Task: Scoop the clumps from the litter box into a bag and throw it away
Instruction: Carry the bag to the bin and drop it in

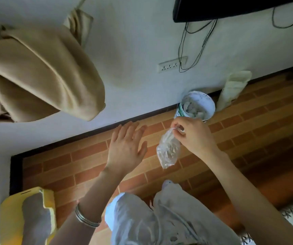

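Bag (167, 151) near tub (197, 106) — curtain (36, 73) hangs left.

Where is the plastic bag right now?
Head view, right of centre: the plastic bag hangs from the right hand, which pinches its top, just in front of the white tub by the wall.

Brick-patterned floor (248, 129) bears 1 tub (206, 103) (wall-side), yellow litter box (11, 218)
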Available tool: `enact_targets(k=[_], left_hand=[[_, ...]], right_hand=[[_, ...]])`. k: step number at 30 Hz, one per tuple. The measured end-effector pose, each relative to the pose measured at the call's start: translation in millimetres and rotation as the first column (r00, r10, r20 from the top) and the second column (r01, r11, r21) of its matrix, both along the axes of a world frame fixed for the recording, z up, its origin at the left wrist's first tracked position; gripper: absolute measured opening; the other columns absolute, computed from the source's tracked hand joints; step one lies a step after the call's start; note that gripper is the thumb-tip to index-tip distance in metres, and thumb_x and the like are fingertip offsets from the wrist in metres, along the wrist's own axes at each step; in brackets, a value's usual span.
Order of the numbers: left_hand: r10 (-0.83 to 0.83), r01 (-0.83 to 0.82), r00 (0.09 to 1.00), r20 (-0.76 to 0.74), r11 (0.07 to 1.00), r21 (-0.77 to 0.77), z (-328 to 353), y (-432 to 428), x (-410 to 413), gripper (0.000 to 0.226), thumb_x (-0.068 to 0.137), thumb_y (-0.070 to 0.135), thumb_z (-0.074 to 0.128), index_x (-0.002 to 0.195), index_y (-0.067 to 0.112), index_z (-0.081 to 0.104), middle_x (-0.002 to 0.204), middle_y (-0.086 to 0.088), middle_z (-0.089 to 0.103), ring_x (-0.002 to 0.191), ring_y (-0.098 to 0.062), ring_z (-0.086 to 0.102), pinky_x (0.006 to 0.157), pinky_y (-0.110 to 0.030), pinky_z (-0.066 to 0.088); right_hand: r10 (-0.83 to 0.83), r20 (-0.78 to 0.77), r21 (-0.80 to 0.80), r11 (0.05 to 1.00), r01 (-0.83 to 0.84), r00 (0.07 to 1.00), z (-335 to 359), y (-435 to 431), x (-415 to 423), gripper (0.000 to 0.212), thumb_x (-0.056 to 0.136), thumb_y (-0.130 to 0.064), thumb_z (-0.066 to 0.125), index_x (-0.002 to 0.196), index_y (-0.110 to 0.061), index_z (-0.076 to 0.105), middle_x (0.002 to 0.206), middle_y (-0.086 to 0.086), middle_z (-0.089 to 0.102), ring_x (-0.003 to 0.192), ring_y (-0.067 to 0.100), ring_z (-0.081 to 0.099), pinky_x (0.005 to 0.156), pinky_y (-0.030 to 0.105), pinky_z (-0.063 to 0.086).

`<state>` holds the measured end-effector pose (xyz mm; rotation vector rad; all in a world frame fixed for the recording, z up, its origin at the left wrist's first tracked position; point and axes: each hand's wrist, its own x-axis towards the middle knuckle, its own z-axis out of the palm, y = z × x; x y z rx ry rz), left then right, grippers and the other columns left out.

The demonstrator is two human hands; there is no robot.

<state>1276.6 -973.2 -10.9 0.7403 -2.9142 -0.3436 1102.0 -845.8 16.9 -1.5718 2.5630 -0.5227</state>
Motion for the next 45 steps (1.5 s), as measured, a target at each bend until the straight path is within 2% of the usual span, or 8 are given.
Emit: enact_targets(k=[3, 8, 11, 15, 23, 28, 40, 45], left_hand=[[-0.015, 0.015, 1.000, 0.007, 1.000, 0.009, 1, 19, -49, 0.043, 0.091, 0.032, 0.054, 0.131, 0.016, 0.055, 0.136, -0.009, 0.054, 0.129, -0.032, 0.047, 0.110, -0.050, 0.030], [-0.056, 0.056, 0.998, -0.017, 0.998, 0.019, 7, 38, -110, 0.040, 0.090, 0.027, 0.056, 0.126, 0.012, 0.059, 0.129, -0.012, 0.059, 0.123, -0.035, 0.052, 0.105, -0.053, 0.038], [-0.103, 0.103, 0.995, -0.014, 0.995, 0.006, 10, 41, -143, 0.043, 0.090, 0.033, 0.042, 0.122, 0.011, 0.062, 0.125, -0.013, 0.062, 0.119, -0.035, 0.055, 0.103, -0.052, 0.041], [-0.169, 0.168, 0.985, -0.042, 0.986, -0.010, 8, 33, -183, 0.047, 0.086, 0.034, 0.039, 0.119, 0.011, 0.065, 0.120, -0.012, 0.064, 0.114, -0.035, 0.059, 0.098, -0.051, 0.043], [-0.232, 0.229, 0.972, -0.048, 0.972, -0.061, 0, 3, -260, 0.049, 0.084, 0.034, 0.039, 0.119, 0.012, 0.065, 0.119, -0.011, 0.065, 0.114, -0.034, 0.059, 0.098, -0.051, 0.045], [-0.263, 0.259, 0.963, -0.051, 0.963, -0.070, -8, -8, -300, 0.040, 0.081, 0.025, 0.063, 0.118, 0.011, 0.065, 0.121, -0.011, 0.064, 0.116, -0.035, 0.058, 0.098, -0.053, 0.044], [-0.074, 0.074, 0.996, 0.039, 0.997, 0.013, -23, 38, -401, 0.046, 0.079, 0.023, 0.071, 0.121, 0.008, 0.063, 0.121, -0.015, 0.063, 0.116, -0.038, 0.057, 0.098, -0.055, 0.042], [0.054, -0.062, 0.993, 0.109, 0.995, 0.074, -42, 73, -454, 0.050, 0.088, 0.034, 0.056, 0.136, 0.018, 0.051, 0.137, -0.008, 0.052, 0.129, -0.031, 0.044, 0.108, -0.046, 0.028]], right_hand=[[-0.009, -0.005, -0.015, 1.000, 0.009, 1.000, 1, 22, -46, 0.009, 0.079, -0.015, 0.070, 0.087, -0.014, 0.066, 0.081, -0.003, 0.071, 0.065, 0.012, 0.067, 0.055, 0.016, 0.039], [-0.072, 0.023, -0.041, 0.996, 0.073, 0.997, 4, 47, -105, 0.009, 0.078, -0.015, 0.070, 0.086, -0.014, 0.066, 0.080, -0.002, 0.072, 0.067, 0.015, 0.067, 0.055, 0.019, 0.045], [-0.133, 0.056, -0.066, 0.988, 0.137, 0.990, 4, 53, -133, 0.009, 0.078, -0.014, 0.071, 0.086, -0.015, 0.067, 0.081, -0.003, 0.072, 0.070, 0.014, 0.067, 0.057, 0.022, 0.050], [-0.194, 0.066, -0.036, 0.980, 0.197, 0.979, -2, 54, -165, 0.009, 0.080, -0.017, 0.069, 0.088, -0.016, 0.068, 0.083, -0.002, 0.072, 0.071, 0.015, 0.067, 0.058, 0.019, 0.046], [-0.281, 0.103, 0.002, 0.959, 0.282, 0.954, 0, 43, -229, 0.011, 0.082, -0.018, 0.065, 0.093, -0.016, 0.067, 0.088, -0.002, 0.071, 0.077, 0.017, 0.066, 0.064, 0.028, 0.051], [-0.291, 0.117, -0.027, 0.955, 0.296, 0.949, -4, 37, -266, 0.008, 0.082, -0.017, 0.064, 0.090, -0.015, 0.067, 0.086, -0.002, 0.070, 0.077, 0.019, 0.065, 0.064, 0.027, 0.048], [-0.069, 0.211, 0.047, 0.997, 0.061, 0.975, -37, 51, -400, 0.009, 0.083, -0.016, 0.063, 0.092, -0.014, 0.065, 0.089, -0.001, 0.070, 0.080, 0.019, 0.065, 0.070, 0.038, 0.054], [0.059, 0.193, 0.094, 0.993, -0.078, 0.979, -50, 59, -461, 0.009, 0.084, -0.016, 0.061, 0.092, -0.015, 0.065, 0.088, -0.001, 0.070, 0.077, 0.019, 0.065, 0.066, 0.036, 0.054]])
